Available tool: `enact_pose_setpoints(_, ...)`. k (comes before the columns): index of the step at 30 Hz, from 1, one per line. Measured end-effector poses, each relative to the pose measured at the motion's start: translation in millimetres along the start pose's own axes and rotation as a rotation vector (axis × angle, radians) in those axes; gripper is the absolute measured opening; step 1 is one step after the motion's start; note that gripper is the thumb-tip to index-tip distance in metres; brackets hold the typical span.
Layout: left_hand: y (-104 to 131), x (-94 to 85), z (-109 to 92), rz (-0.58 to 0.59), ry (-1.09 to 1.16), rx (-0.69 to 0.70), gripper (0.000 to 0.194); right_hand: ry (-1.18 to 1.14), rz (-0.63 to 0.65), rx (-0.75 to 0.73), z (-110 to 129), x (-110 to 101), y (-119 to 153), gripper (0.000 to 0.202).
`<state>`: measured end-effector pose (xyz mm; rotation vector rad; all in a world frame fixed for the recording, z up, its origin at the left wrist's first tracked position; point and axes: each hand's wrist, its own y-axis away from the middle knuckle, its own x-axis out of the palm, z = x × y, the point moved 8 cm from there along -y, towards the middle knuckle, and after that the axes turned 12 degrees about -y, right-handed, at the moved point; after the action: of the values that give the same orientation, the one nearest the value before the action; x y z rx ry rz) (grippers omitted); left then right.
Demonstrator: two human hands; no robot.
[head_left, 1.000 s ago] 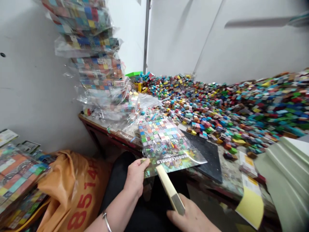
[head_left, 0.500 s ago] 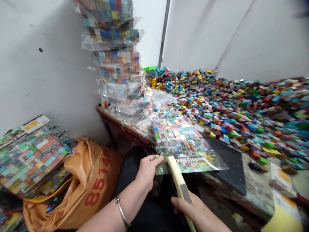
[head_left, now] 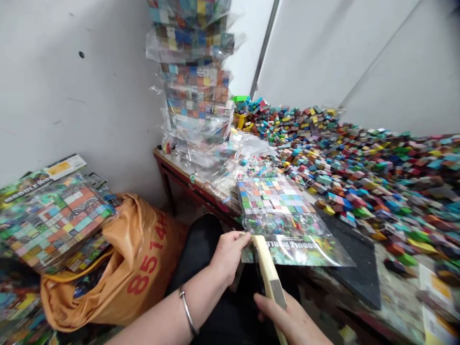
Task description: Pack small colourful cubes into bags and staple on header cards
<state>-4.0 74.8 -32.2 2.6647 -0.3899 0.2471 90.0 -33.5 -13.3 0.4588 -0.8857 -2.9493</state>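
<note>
A clear plastic bag [head_left: 276, 196] of colourful printed blocks lies at the table's near edge, with small loose pieces and a printed "MODULE WORLD" card [head_left: 305, 249] inside. My left hand [head_left: 230, 251] pinches the bag's near left corner between thumb and fingers. My right hand [head_left: 287, 314] is wrapped around a long cream-coloured stapler [head_left: 268, 268] with a dark lower arm. The stapler's front end is at the bag's near edge, right beside my left fingertips. Whether its jaws are closed on the bag is hidden.
A tall stack of bagged block sets [head_left: 197, 91] stands at the table's back left. Loose coloured blocks [head_left: 359, 167] are heaped on the right. A black mat [head_left: 359, 273] lies under the bag. An orange sack [head_left: 143, 258] with packed sets [head_left: 64, 215] stands at left.
The view has swung left, so everything appears shifted to the right. My hands, the bag and the stapler keep nearly the same places relative to each other.
</note>
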Motion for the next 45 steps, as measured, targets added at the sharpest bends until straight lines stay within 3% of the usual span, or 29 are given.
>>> enact_pose_setpoints(6,-1.7,-6.7,-4.5,0.107,-0.048,0.007,0.024,0.018,-0.022,0.087,-4.9,-3.4,0.5,0.034)
enact_pose_setpoints(15,-3.6,-17.1,-7.8,-0.012,-0.137,0.040,0.021,0.075,0.043,0.048,11.7,5.5,-1.9,0.030)
enact_pose_setpoints(21,-0.7,-19.9,-12.9,-0.068,-0.182,0.067,0.019,0.039,0.039,0.076,5.8,7.1,-2.4,0.029)
enact_pose_setpoints(32,-0.1,-21.1,-18.5,-0.087,-0.199,0.076,0.016,-0.010,0.023,0.076,-5.0,9.8,-9.2,0.026)
enact_pose_setpoints(37,-1.2,-21.0,-16.5,-0.104,-0.203,0.068,0.014,-0.114,0.001,0.163,-2.0,11.9,-7.2,0.016)
enact_pose_setpoints(45,-6.1,-21.2,-11.3,-0.098,-0.235,0.071,0.016,-0.155,-0.031,0.161,-11.2,13.6,-15.4,0.005)
